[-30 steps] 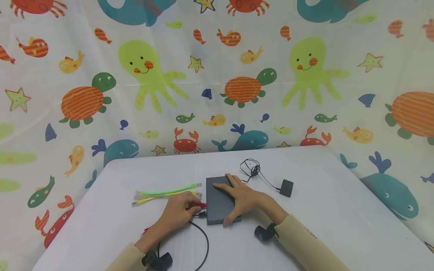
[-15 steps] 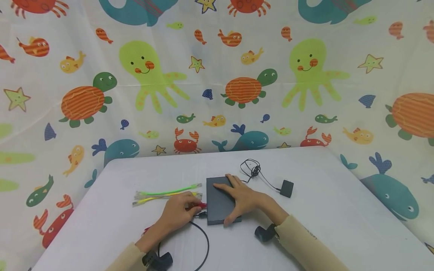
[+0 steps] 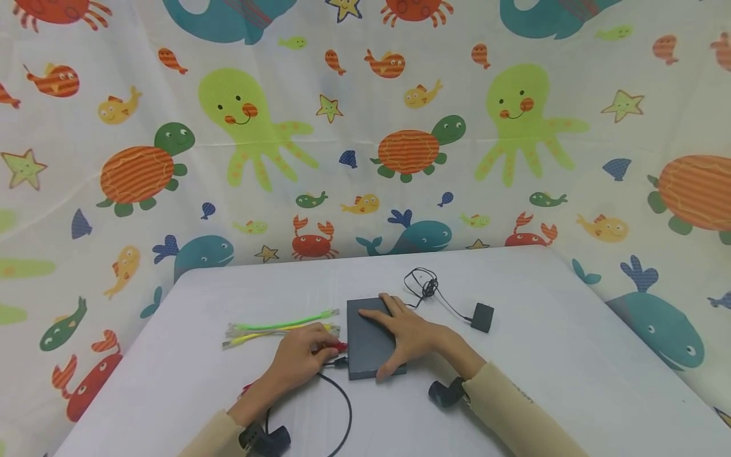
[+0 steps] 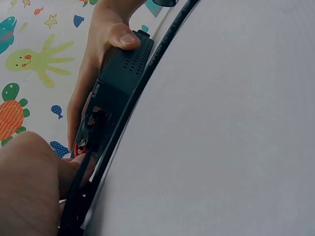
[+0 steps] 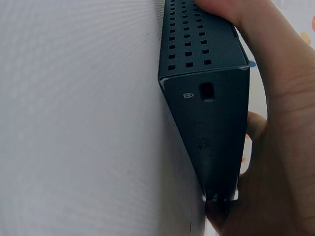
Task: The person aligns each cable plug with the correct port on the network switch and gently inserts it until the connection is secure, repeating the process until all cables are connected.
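Observation:
A flat dark network switch (image 3: 365,330) lies in the middle of the white table. My right hand (image 3: 412,333) grips it from the right, thumb on the near edge and fingers spread over the top toward the far edge. At its left side my left hand (image 3: 299,357) pinches a red network cable (image 3: 342,346), whose end meets the switch; how deep it sits is hidden by the fingers. Just nearer, a black plug (image 3: 341,362) sits against the same side, also seen in the left wrist view. The right wrist view shows the switch's vented side (image 5: 189,49).
Green (image 3: 308,318) and yellow (image 3: 242,340) network cables lie left of the switch, with a greyish one between them. A black cable (image 3: 350,412) loops toward the front edge. Behind right are a power adapter (image 3: 482,317) and its bundled cord (image 3: 428,287). A patterned curtain hangs behind.

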The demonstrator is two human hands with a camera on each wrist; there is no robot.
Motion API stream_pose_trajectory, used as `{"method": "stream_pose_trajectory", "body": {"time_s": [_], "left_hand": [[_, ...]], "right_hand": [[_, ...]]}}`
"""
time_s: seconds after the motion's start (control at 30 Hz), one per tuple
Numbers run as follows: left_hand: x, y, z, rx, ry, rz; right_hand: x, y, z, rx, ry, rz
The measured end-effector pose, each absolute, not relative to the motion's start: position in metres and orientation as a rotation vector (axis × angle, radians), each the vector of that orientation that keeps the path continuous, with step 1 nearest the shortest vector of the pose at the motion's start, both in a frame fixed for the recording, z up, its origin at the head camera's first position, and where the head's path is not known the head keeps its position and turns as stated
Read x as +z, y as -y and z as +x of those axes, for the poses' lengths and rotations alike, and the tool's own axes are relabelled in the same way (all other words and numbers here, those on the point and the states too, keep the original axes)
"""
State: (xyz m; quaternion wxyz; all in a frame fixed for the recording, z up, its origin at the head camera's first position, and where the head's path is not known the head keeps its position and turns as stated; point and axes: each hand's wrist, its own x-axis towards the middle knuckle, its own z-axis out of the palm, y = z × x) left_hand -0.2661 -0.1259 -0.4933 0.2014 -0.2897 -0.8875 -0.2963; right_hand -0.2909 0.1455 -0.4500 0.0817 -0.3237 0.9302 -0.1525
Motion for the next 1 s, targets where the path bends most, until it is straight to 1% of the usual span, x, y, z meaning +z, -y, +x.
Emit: {"method": "stream_pose_trajectory", "body": {"time_s": [1.0], "left_hand": [[-0.495, 0.1281, -0.2661, -0.818, 2.442, -0.846]], "right_hand": [[-0.4526, -0.1448, -0.2912, -0.441, -2.78, -0.952]]}}
